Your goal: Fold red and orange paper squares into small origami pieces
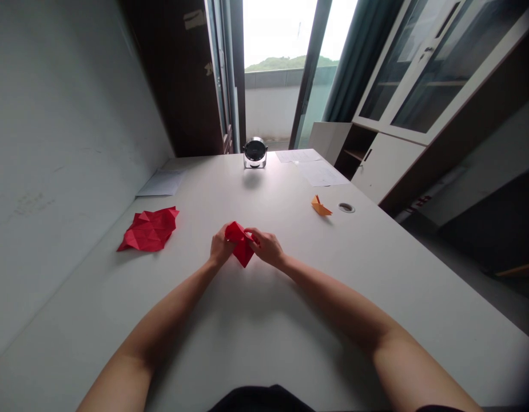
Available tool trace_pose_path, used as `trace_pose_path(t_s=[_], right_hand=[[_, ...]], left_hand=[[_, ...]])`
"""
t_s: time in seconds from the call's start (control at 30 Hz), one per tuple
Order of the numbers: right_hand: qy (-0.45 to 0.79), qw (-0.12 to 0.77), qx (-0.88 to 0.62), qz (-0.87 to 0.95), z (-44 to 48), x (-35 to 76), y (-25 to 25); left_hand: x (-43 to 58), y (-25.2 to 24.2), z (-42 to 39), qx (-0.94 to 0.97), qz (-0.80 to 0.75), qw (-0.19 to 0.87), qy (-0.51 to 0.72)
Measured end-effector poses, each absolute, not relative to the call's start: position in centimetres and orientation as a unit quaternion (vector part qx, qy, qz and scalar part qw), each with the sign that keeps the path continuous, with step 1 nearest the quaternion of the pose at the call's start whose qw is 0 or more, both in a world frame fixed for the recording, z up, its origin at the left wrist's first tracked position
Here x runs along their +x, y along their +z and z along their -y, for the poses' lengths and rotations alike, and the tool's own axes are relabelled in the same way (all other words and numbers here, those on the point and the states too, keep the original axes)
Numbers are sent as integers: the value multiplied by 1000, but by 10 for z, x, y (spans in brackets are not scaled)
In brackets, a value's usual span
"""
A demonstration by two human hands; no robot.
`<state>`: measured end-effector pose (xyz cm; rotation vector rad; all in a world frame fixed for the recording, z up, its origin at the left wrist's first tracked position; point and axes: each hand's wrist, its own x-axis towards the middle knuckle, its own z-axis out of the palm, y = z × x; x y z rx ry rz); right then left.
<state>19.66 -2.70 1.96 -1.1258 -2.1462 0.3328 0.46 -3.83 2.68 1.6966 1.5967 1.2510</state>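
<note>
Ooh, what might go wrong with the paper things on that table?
The folded red paper might crumple or tear if the left hand and right hand, both holding it, squeeze or pull too hard. The orange folded paper sits off to the right, close to the round hole, so a bump could perhaps nudge it that way.

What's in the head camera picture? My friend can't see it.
A person's left-hand grip and right-hand grip hold red origami paper at a white table. Creased red paper lies left, an orange origami figure right, a round stand-mounted object beyond.
</note>
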Motion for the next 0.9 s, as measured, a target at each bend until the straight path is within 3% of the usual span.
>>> trace_pose_path(t_s=[0.73,0.9], right_hand=[[94,350,-457,812,36,190,25],[112,350,-477,798,34,190,24]], left_hand=[[5,31,43,635,-612,176,437],[3,22,38,600,-578,266,484]])
